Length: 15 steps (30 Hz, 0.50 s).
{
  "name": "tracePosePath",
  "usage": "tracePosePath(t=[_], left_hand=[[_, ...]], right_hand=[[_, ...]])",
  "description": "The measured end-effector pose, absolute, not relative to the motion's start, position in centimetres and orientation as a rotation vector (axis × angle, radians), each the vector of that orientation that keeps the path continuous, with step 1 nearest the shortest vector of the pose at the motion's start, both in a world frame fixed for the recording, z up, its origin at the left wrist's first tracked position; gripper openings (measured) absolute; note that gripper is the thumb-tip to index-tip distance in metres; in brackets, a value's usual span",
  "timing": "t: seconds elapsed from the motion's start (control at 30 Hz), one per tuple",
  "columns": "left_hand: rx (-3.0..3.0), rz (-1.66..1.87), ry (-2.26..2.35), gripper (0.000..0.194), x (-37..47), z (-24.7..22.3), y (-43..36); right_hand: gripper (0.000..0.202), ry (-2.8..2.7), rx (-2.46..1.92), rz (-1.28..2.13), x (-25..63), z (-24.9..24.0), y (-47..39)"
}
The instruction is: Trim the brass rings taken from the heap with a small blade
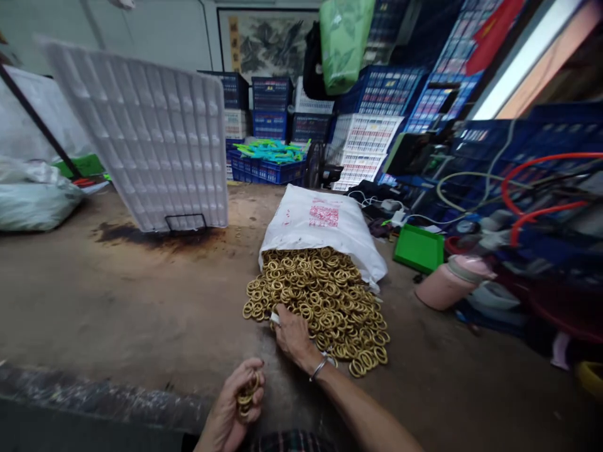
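A heap of brass-coloured rings (pixel 325 295) spills from the mouth of a white sack (pixel 306 220) with red print, lying on a brown table (pixel 211 282). Near the table's front edge, my left hand (pixel 238 398) curls round several of these rings. My right hand (pixel 293 334), with a metal bracelet at the wrist, reaches to the heap's left front edge. A small white piece shows at its fingertips; what else the fingers touch is hidden.
A white ribbed panel (pixel 151 138) stands upright at the back left beside a dark stain. To the right are a green tray (pixel 418 248), a pink bottle (pixel 450 282) and red tubing. Stacked crates (pixel 271 107) stand behind, with a green bag (pixel 343 47) hanging above.
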<state>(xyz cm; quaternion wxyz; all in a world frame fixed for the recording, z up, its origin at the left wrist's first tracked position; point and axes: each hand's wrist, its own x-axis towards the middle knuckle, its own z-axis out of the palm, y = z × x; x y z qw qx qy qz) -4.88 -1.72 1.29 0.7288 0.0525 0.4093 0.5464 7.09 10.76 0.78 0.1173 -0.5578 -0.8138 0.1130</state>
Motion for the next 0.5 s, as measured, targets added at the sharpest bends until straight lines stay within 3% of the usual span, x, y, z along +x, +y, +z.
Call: tracePosePath(t=[0.3, 0.5], left_hand=[[0.070, 1.188, 0.813, 0.021, -5.3, 0.9, -1.5], [0.198, 1.182, 0.846, 0.024, -5.1, 1.5, -1.3]], right_hand=[[0.016, -2.237, -1.510, 0.469, 8.7, 0.8, 10.5], [0.024, -2.020, -1.306, 0.906, 9.9, 1.2, 10.0]])
